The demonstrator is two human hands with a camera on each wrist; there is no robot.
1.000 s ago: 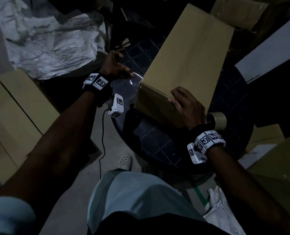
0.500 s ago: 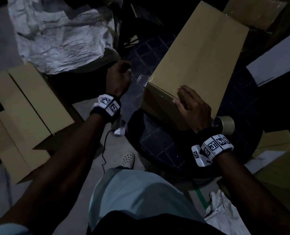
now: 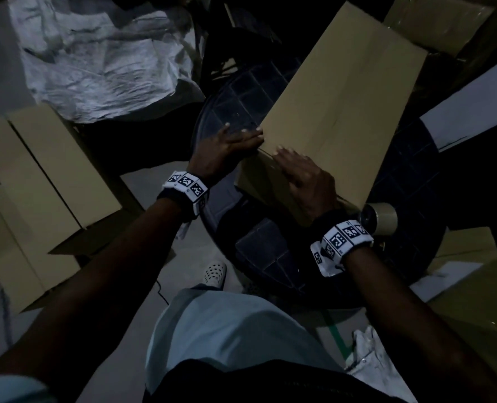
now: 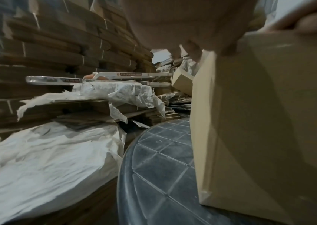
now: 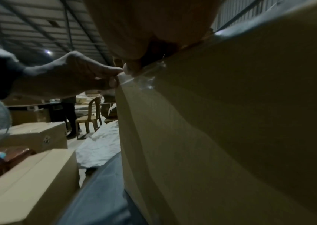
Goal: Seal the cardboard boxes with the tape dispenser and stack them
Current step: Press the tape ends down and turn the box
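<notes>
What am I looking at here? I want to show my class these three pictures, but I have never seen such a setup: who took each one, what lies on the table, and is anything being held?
There is no machine: a person works with bare hands and wears three cameras. The top picture comes from the head and looks down; the other two come from the wrists and look along each hand.

A long cardboard box lies on a dark round table. A roll of tape sits beside the box's near corner. The left hand rests flat at the box's near edge, and the right hand lies flat on its end. In the right wrist view their fingers meet on clear tape at the edge, apparently pressing it down.

Neither hand holds anything. Flattened boxes and crumpled white sheeting lie around the table.
</notes>
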